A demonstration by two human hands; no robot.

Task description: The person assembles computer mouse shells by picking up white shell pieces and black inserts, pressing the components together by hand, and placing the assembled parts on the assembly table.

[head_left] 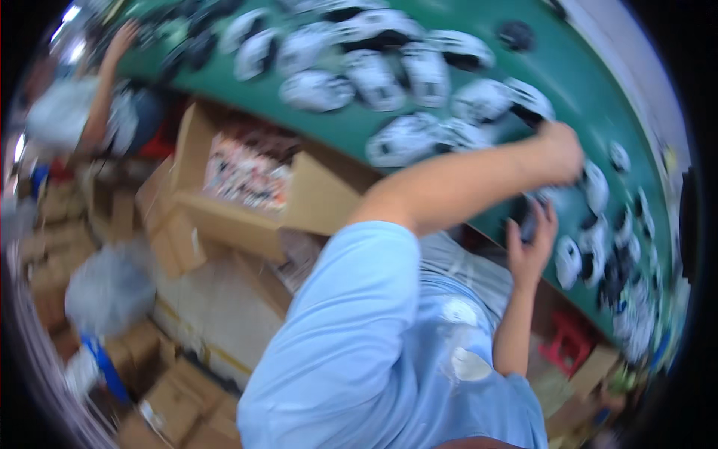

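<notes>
currently, my left hand [561, 153] is curled over the bench [598, 97], fingers hidden, so i cannot tell whether it grips anything. just nearer to me, my right hand [532, 248] has thumb and fingers parted around a blurred dark piece [526, 224] by the bench's near edge; whether it holds it firmly, i cannot tell. white shoes [404, 140] lie left and right of my hands; an open carton [224, 224] stands at left.

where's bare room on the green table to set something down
The green table is bare between the dark round item and the pale surface at upper right, and between the open cardboard box and nearest white shoes. Crowded: around both hands and the lower-right end.
</notes>
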